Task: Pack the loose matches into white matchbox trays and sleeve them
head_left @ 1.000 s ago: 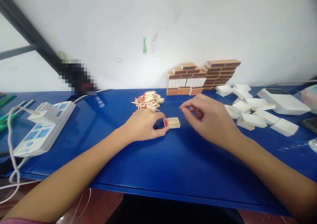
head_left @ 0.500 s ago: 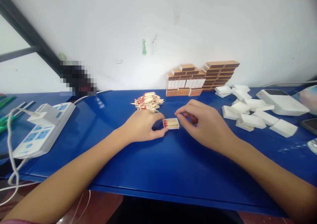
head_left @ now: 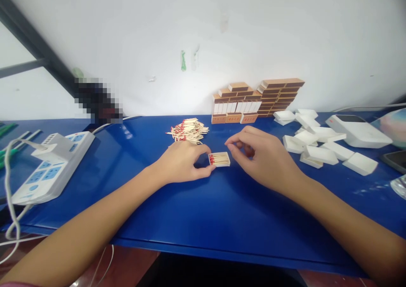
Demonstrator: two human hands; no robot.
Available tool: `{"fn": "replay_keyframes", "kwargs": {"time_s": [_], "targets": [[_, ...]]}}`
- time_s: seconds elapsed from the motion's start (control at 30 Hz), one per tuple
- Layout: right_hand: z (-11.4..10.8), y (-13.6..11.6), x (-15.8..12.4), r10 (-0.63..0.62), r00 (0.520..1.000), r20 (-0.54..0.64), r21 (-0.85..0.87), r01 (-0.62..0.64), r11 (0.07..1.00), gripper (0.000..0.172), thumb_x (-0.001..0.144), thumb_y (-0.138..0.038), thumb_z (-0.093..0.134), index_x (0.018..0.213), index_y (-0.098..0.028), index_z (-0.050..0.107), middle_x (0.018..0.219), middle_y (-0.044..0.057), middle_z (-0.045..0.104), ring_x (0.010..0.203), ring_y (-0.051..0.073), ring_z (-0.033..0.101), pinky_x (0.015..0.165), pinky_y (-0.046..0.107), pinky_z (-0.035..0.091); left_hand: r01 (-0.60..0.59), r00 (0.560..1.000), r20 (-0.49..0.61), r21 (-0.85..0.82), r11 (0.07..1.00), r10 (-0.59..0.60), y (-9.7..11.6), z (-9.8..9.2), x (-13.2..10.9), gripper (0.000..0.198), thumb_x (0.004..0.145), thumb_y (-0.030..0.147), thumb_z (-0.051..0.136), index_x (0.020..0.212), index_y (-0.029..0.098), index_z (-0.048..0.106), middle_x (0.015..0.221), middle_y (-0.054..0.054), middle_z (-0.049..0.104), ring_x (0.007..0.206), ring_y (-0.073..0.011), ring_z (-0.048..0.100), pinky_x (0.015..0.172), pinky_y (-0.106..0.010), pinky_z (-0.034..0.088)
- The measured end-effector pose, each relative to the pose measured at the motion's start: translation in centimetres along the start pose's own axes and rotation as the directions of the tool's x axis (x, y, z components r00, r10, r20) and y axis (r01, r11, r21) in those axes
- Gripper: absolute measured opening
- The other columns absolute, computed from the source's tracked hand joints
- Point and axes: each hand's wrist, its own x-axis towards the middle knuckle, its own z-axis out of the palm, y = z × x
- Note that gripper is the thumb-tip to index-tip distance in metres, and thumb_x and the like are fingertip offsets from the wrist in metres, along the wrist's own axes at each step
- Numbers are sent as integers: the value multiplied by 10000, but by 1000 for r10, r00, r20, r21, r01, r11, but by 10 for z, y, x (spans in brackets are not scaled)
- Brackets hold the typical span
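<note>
A small white matchbox tray (head_left: 226, 165) lies on the blue table in front of me, holding a layer of matches (head_left: 219, 158) with their red heads at the left. My left hand (head_left: 184, 162) grips the tray's left end, with the thumb at the near corner and a finger at the far one. Just right of the tray, my right hand (head_left: 261, 153) hovers with curled fingers. Its thumb and index fingertips are brought together, and I see nothing between them. A heap of loose red-headed matches (head_left: 190, 130) lies just beyond my left hand.
Stacked matchboxes (head_left: 236, 93) stand against the wall (head_left: 142, 45). Several white trays (head_left: 323, 155) lie scattered at the right, near a white device (head_left: 358, 130). On the left are a power strip (head_left: 57, 168) with a cable and green-handled items (head_left: 14, 155).
The view has shifted slightly. My right hand has risen very slightly beside the tray; my left hand keeps its grip on the tray.
</note>
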Motion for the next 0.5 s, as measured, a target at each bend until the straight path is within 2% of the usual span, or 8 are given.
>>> {"fn": "replay_keyframes", "kwargs": {"time_s": [0.33, 0.43, 0.5], "targets": [[6, 5, -1, 9, 1000, 16, 3, -9, 1000, 117, 964, -197, 584, 949, -217, 699, 816, 21, 606, 689, 164, 580, 646, 326, 456, -14, 1000, 14, -6, 1000, 14, -1, 3, -1, 338, 890, 471, 677, 1064, 192, 753, 621, 20, 626, 538, -130, 563, 539, -259, 335], [-8, 21, 10, 12, 1000, 9, -48, -12, 999, 99, 949, -213, 617, 903, -226, 704, 807, 29, 646, 691, 175, 578, 663, 343, 445, -7, 1000, 5, -4, 1000, 7, -2, 2, -1, 334, 891, 468, 669, 1065, 196, 755, 627, 18, 632, 536, -131, 567, 536, -262, 337], [-30, 46, 23, 85, 993, -80, -90, -92, 992, 85, 912, -254, 691, 832, -231, 709, 767, 35, 669, 675, 184, 568, 669, 360, 424, 3, 1000, 1, 2, 1000, -3, -3, 1, -1, 333, 888, 468, 667, 1067, 201, 754, 647, 13, 645, 546, -134, 576, 532, -263, 333]]}}
